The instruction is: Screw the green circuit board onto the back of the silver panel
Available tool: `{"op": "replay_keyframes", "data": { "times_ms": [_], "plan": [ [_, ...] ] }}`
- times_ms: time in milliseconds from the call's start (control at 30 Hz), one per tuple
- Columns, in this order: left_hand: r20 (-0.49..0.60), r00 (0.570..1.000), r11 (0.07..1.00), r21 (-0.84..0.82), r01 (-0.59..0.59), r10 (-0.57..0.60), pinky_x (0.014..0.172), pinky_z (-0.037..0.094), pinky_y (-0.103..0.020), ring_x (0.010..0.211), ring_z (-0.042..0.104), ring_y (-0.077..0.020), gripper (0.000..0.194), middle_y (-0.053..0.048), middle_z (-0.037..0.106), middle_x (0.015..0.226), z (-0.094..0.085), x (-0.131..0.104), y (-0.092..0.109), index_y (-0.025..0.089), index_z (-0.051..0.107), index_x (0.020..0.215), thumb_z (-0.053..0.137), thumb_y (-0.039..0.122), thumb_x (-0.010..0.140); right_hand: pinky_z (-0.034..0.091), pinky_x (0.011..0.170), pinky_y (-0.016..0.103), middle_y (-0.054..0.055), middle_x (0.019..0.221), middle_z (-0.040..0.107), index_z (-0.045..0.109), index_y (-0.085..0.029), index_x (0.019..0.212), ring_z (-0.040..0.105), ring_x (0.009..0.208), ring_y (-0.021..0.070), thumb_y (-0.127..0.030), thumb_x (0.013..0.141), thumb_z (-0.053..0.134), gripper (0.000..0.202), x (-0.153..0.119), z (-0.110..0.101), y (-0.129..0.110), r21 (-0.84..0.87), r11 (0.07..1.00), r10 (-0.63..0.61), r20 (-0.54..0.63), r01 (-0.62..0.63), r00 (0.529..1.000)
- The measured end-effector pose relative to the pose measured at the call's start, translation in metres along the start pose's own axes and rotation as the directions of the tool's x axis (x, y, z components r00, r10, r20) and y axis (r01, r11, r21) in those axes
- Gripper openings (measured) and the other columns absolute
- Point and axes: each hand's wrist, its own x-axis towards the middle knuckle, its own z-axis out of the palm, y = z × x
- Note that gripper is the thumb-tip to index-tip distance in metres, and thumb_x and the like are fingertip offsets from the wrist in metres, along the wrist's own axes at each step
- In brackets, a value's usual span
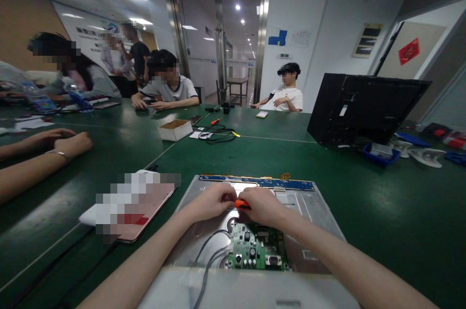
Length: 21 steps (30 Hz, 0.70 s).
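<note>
A metal display panel [309, 221] lies on the green table in front of me, with a blue circuit strip [233, 181] along its far edge. Nearer to me, a green circuit board [251, 251] with grey cables sits on it. My right hand [264, 204] is closed around an orange-handled tool [242, 204] above the panel. Close beside it, my left hand [214, 201] has its fingers curled together at the tool's left end; what they pinch, if anything, is hidden.
A phone [145, 217] and cables lie left of the panel, near another person's hands [74, 144]. Farther off are an open white box [175, 130], a coiled black cable [222, 135] and a black monitor [364, 110]. Several people are around the table.
</note>
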Motion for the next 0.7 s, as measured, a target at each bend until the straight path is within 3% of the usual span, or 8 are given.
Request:
{"op": "replay_keyframes", "data": {
  "times_ms": [200, 333, 433, 600, 700],
  "plan": [
    [0.012, 1.000, 1.000, 0.010, 0.005, -0.006, 0.065, 0.041, -0.025, 0.072, 0.057, -0.0184, 0.010, -0.001, 0.064, 0.073, -0.001, -0.001, 0.002, 0.017, 0.066, 0.079, 0.057, 0.022, 0.079, 0.040, 0.070, 0.028, 0.009, 0.099, 0.074, 0.072, -0.018, 0.100, 0.067, 0.088, 0.0221, -0.021, 0.088, 0.065, 0.014, -0.011, -0.001, 0.001, 0.028, 1.000, -0.001, -0.023, 0.002, 1.000],
    [0.018, 1.000, 1.000, 0.014, 0.016, -0.017, 0.066, 0.042, -0.026, 0.072, 0.058, -0.0186, 0.012, -0.003, 0.065, 0.077, -0.003, 0.000, 0.004, 0.017, 0.068, 0.081, 0.058, 0.023, 0.078, 0.040, 0.072, 0.029, 0.008, 0.102, 0.074, 0.071, -0.020, 0.102, 0.067, 0.090, 0.0216, -0.016, 0.085, 0.068, 0.017, -0.042, -0.011, 0.008, 0.060, 0.998, 0.024, -0.046, -0.021, 0.999],
    [0.014, 1.000, 1.000, 0.015, 0.017, -0.017, 0.066, 0.042, -0.026, 0.070, 0.057, -0.0177, 0.009, -0.002, 0.065, 0.076, -0.004, 0.000, 0.006, 0.017, 0.067, 0.079, 0.059, 0.022, 0.078, 0.042, 0.073, 0.029, 0.005, 0.099, 0.073, 0.072, -0.022, 0.099, 0.067, 0.087, 0.0200, -0.023, 0.086, 0.070, 0.013, -0.070, -0.019, 0.008, 0.111, 0.994, 0.014, -0.037, -0.010, 0.999],
    [0.017, 1.000, 0.999, 0.029, 0.026, -0.026, 0.064, 0.042, -0.025, 0.069, 0.057, -0.0168, 0.009, -0.002, 0.064, 0.075, -0.004, -0.001, 0.007, 0.017, 0.067, 0.080, 0.060, 0.022, 0.077, 0.047, 0.078, 0.034, 0.010, 0.119, 0.068, 0.062, -0.023, 0.127, 0.065, 0.097, 0.0259, -0.044, 0.080, 0.075, 0.053, -0.100, -0.017, -0.006, 0.188, 0.981, -0.041, -0.012, 0.043, 0.999],
    [0.015, 1.000, 0.999, 0.037, 0.022, -0.023, 0.064, 0.043, -0.025, 0.071, 0.057, -0.0176, 0.012, -0.002, 0.065, 0.077, -0.004, -0.001, 0.007, 0.018, 0.067, 0.084, 0.060, 0.024, 0.077, 0.049, 0.078, 0.037, 0.013, 0.125, 0.065, 0.057, -0.022, 0.134, 0.065, 0.098, 0.0288, -0.047, 0.078, 0.074, 0.064, -0.102, -0.007, -0.012, 0.148, 0.988, -0.043, 0.003, 0.042, 0.999]
  ]
}}
